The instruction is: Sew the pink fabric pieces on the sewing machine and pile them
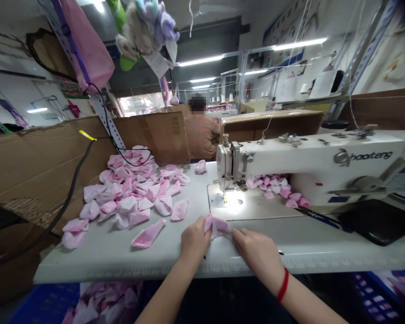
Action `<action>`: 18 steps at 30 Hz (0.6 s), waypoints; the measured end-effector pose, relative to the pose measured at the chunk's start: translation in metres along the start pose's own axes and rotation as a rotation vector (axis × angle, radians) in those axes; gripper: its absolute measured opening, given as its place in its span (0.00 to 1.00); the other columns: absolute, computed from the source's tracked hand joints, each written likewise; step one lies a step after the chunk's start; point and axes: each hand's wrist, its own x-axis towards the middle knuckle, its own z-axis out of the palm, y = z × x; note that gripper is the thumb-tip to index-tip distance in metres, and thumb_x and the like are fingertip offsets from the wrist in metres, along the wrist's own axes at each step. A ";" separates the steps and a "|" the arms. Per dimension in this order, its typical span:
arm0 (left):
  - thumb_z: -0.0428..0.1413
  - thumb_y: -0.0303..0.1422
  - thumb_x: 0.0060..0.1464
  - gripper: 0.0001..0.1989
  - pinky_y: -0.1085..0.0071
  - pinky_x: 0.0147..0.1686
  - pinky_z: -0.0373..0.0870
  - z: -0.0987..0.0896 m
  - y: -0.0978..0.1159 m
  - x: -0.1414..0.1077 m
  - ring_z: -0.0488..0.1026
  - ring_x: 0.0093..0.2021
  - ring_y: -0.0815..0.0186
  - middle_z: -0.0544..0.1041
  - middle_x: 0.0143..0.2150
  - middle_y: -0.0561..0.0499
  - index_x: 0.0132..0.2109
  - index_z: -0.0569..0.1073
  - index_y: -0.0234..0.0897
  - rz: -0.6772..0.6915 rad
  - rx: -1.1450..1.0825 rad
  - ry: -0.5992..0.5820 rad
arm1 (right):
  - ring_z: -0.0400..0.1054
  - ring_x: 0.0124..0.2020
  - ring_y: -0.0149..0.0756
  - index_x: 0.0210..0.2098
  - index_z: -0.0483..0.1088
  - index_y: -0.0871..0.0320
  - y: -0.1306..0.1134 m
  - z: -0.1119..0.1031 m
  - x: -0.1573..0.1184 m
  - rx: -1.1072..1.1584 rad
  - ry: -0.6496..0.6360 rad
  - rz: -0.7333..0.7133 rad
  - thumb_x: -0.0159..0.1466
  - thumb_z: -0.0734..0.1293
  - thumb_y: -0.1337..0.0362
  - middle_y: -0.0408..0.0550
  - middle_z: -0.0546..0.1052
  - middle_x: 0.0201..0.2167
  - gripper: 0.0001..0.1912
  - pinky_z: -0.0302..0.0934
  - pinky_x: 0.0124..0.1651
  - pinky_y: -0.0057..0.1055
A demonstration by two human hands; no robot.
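At the front of the sewing machine table, my left hand (195, 237) is closed on a small pink and white fabric piece (219, 223). My right hand (259, 253) grips thin metal tweezers (228, 233), whose tips reach the fabric's right side. A dark end of the tool shows past the right palm. Just beyond both hands is the sewing machine (303, 157), its needle area (224, 198) lit. Loose pink and white fabric pieces (131, 189) lie heaped on the left of the table, with one piece (148, 234) nearer my left hand.
Small pink pieces (273, 185) sit under the machine arm. A black pad (380, 222) lies at right. Cardboard (151, 137) borders the table's back and left; a black cable (76, 193) hangs at left. Blue baskets (374, 297) stand below. A person (201, 135) sits ahead.
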 end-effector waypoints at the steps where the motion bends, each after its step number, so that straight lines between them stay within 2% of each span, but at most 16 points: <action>1: 0.45 0.36 0.53 0.07 0.73 0.24 0.52 0.000 0.000 0.000 0.70 0.31 0.63 0.73 0.29 0.51 0.36 0.64 0.40 -0.003 0.006 -0.002 | 0.62 0.19 0.32 0.28 0.66 0.56 0.002 -0.002 -0.003 -0.001 -0.001 -0.003 0.58 0.57 0.70 0.43 0.69 0.19 0.08 0.41 0.21 0.30; 4: 0.46 0.35 0.51 0.06 0.73 0.24 0.52 0.001 0.000 0.000 0.70 0.30 0.62 0.73 0.28 0.51 0.34 0.64 0.39 -0.009 0.018 -0.005 | 0.62 0.20 0.32 0.28 0.66 0.54 0.011 -0.020 -0.019 0.082 -0.055 -0.028 0.58 0.57 0.69 0.43 0.69 0.20 0.09 0.42 0.21 0.30; 8: 0.46 0.34 0.51 0.05 0.73 0.24 0.52 0.001 0.001 0.001 0.70 0.30 0.63 0.72 0.28 0.51 0.33 0.64 0.39 -0.001 0.012 -0.004 | 0.64 0.24 0.29 0.31 0.67 0.50 0.012 -0.056 -0.034 0.528 -0.378 -0.286 0.58 0.58 0.65 0.39 0.71 0.24 0.07 0.50 0.25 0.25; 9: 0.46 0.34 0.51 0.06 0.73 0.24 0.52 0.001 0.001 0.001 0.70 0.30 0.63 0.72 0.28 0.51 0.33 0.64 0.39 -0.001 0.009 -0.006 | 0.64 0.26 0.29 0.32 0.67 0.49 0.009 -0.060 -0.034 0.607 -0.402 -0.303 0.57 0.59 0.65 0.38 0.71 0.25 0.06 0.52 0.27 0.24; 10: 0.46 0.35 0.51 0.06 0.73 0.24 0.52 0.002 0.002 0.002 0.70 0.30 0.63 0.72 0.28 0.51 0.33 0.64 0.39 -0.001 0.006 -0.007 | 0.65 0.27 0.30 0.33 0.67 0.49 0.006 -0.060 -0.031 0.630 -0.377 -0.275 0.55 0.60 0.65 0.39 0.72 0.27 0.07 0.53 0.28 0.24; 11: 0.46 0.35 0.51 0.06 0.74 0.24 0.52 0.002 0.002 0.002 0.70 0.30 0.63 0.72 0.27 0.51 0.33 0.65 0.39 -0.002 0.002 -0.008 | 0.65 0.27 0.31 0.36 0.67 0.50 0.001 -0.055 -0.026 0.586 -0.296 -0.214 0.54 0.60 0.66 0.41 0.72 0.29 0.10 0.54 0.28 0.26; 12: 0.46 0.35 0.51 0.06 0.74 0.23 0.52 0.003 0.001 0.002 0.70 0.30 0.63 0.72 0.27 0.51 0.33 0.65 0.39 -0.002 -0.002 -0.009 | 0.65 0.28 0.33 0.40 0.66 0.51 -0.003 -0.047 -0.021 0.506 -0.213 -0.157 0.53 0.60 0.66 0.44 0.71 0.33 0.15 0.54 0.28 0.27; 14: 0.46 0.35 0.51 0.06 0.74 0.23 0.53 0.004 -0.001 0.002 0.70 0.29 0.63 0.72 0.27 0.51 0.32 0.65 0.39 -0.002 -0.016 -0.006 | 0.66 0.28 0.34 0.50 0.59 0.52 -0.011 -0.025 -0.009 0.335 -0.140 -0.131 0.52 0.58 0.68 0.51 0.65 0.48 0.25 0.56 0.28 0.30; 16: 0.47 0.34 0.50 0.05 0.74 0.23 0.54 0.002 -0.004 0.001 0.69 0.28 0.64 0.71 0.25 0.52 0.32 0.65 0.38 0.006 -0.038 -0.002 | 0.67 0.29 0.36 0.52 0.57 0.54 -0.014 -0.005 0.001 0.234 -0.154 -0.151 0.53 0.58 0.67 0.53 0.60 0.53 0.26 0.57 0.28 0.32; 18: 0.47 0.32 0.50 0.04 0.74 0.25 0.56 -0.002 -0.006 0.000 0.68 0.28 0.65 0.70 0.26 0.53 0.33 0.65 0.38 0.027 -0.069 0.002 | 0.67 0.31 0.37 0.52 0.58 0.55 -0.014 0.005 0.008 0.199 -0.185 -0.177 0.54 0.57 0.66 0.52 0.61 0.52 0.25 0.58 0.29 0.32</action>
